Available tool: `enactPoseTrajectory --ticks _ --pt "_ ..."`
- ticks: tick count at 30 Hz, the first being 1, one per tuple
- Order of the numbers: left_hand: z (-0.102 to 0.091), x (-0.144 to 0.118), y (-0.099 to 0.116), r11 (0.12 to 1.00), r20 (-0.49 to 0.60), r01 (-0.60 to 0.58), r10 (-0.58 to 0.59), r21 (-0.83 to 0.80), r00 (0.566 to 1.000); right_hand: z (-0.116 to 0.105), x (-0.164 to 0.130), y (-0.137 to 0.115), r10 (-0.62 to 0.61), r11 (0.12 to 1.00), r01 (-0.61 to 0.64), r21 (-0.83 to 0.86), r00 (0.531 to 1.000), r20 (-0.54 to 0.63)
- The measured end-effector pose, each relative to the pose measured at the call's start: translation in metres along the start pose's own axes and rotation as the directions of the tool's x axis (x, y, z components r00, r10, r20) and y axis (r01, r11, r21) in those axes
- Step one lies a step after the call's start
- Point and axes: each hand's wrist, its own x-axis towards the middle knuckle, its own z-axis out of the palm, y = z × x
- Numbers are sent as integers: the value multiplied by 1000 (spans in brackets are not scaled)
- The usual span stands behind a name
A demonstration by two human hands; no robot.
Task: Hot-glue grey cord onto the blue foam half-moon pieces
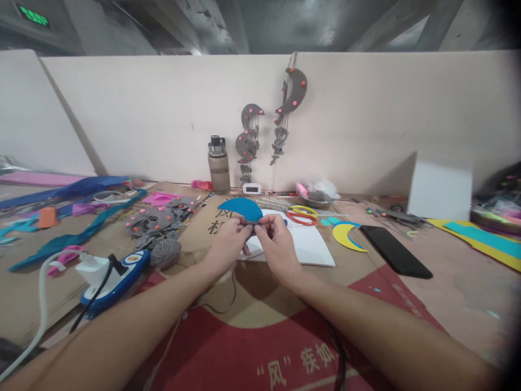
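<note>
My left hand (228, 241) and my right hand (279, 244) meet fingertip to fingertip over the white paper, both closed in a pinch. A blue felt piece with a curved top edge (242, 206) stands up from between them; its lower part is hidden behind my fingers. Thin grey yarn (235, 288) hangs below the hands and loops on the cardboard. A dark grey bit shows at the fingertips, too small to make out clearly. The grey yarn ball (165, 253) lies left of my left hand. Right of my right hand lies a yellow and blue crescent (345, 237).
Scissors with yellow and red handles (302, 214) lie behind the paper (313, 250). A black phone (394, 251) is at right, a power strip (116, 285) with cables at left. A bottle (219, 168), small clock (252, 188) and hanging grey moon ornaments (295, 92) are by the partition.
</note>
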Motion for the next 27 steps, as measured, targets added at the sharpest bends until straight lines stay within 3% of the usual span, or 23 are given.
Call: enactPoseTrajectory --ticks 9,16,20,27 --pt "-1 0 -8 985 19 22 -19 -171 1000 -5 6 3 33 999 -32 -39 999 25" --pt "-5 2 -2 990 87 40 -29 -136 996 -8 9 6 57 995 -56 -77 998 10" --pt "-5 2 2 969 41 29 -19 -247 999 -7 8 4 54 994 -53 -94 998 16" --pt "-6 6 0 910 53 66 -48 -409 997 -3 6 10 86 996 -87 8 996 21"
